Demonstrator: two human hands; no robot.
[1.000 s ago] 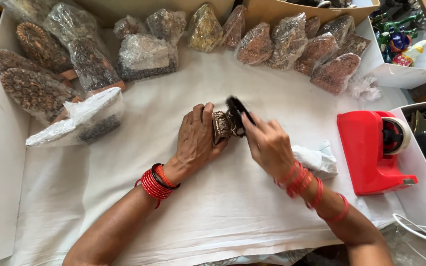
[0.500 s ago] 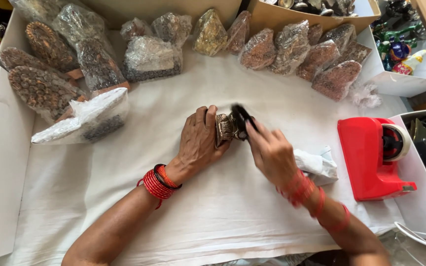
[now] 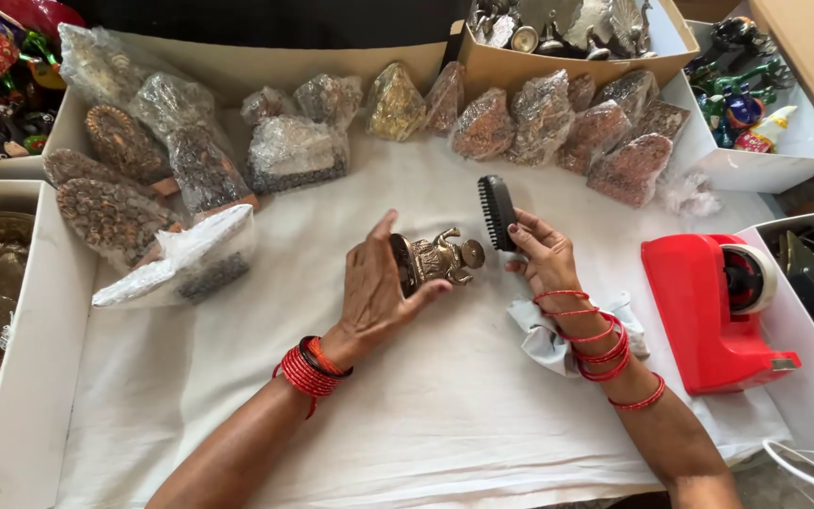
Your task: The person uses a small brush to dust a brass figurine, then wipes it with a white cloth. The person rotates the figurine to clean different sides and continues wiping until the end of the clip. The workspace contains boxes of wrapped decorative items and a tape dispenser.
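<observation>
My left hand (image 3: 377,287) holds a small brass figurine (image 3: 440,257) by its dark base, tilted on its side above the white cloth (image 3: 407,415). My right hand (image 3: 541,256) grips a black brush (image 3: 496,211), lifted just right of the figurine and apart from it. Both wrists wear red bangles.
Several plastic-wrapped figurines (image 3: 539,118) line the far side and the left (image 3: 176,264). A red tape dispenser (image 3: 716,311) stands at the right. A crumpled white rag (image 3: 544,339) lies under my right wrist. Cardboard boxes of metal and coloured figures (image 3: 746,104) sit beyond.
My hands have come apart: the brush has lifted off the figurine to the right, and my left hand has turned the figurine on its side.
</observation>
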